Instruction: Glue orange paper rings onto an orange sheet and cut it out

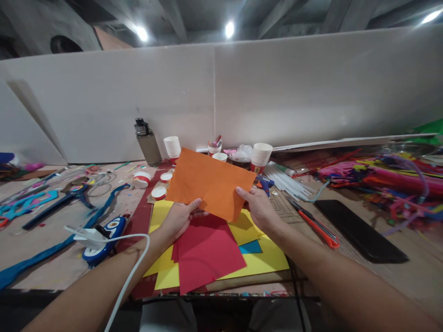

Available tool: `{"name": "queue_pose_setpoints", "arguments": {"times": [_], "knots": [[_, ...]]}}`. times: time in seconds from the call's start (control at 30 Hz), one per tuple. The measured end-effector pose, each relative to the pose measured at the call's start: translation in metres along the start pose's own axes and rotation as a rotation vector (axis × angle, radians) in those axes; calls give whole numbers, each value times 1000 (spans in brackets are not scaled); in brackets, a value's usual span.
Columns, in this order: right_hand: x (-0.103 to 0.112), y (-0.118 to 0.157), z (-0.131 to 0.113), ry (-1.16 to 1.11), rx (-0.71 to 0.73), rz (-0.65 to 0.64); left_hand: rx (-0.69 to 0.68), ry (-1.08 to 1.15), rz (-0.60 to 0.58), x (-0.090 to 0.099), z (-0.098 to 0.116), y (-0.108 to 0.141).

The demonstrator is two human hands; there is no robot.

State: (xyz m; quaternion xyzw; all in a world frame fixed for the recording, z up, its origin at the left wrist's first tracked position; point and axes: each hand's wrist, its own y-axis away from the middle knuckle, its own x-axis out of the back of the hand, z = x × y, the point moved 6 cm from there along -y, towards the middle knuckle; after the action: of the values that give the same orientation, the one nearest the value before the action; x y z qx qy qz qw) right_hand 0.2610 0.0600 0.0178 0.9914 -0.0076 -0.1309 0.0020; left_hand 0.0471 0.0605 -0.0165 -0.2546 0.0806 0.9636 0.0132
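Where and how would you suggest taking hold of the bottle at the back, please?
I'd grasp the bottle's body, below its black cap, probably coming from the left: it stands on its base, looks roughly cylindrical, and a stack of cups stands close on its right.

Craft workshop, identified by its materials and surroundings. Landmark: the orange rectangular sheet of paper [211, 184]. Below it lie red [211, 263] and yellow rectangular paper sheets [272, 260]; behind it stand nested stacks of red-and-white paper cups [262, 155]. To its right are a bundle of slender white sticks [288, 182], an orange-handled metal hand tool [313, 222] and a blurred heap of thin multicoloured strands [398, 180]. To its left, a stained pale tabletop [48, 235] bears a blue-and-white plastic power strip [114, 228]. Beyond it, flat white panels [155, 92] rise beneath a grey ceiling of exposed beams [175, 20].
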Motion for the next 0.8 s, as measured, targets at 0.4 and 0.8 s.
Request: {"name": "queue_pose_setpoints", "arguments": {"times": [0.4, 0.8], "knots": [[-6, 15, -39, 131, 279, -22, -87, 189, 41, 15, 17, -15], [-19, 19, -31, 273, 364, -194, -56, 161, 60, 16, 25, -17]]}}
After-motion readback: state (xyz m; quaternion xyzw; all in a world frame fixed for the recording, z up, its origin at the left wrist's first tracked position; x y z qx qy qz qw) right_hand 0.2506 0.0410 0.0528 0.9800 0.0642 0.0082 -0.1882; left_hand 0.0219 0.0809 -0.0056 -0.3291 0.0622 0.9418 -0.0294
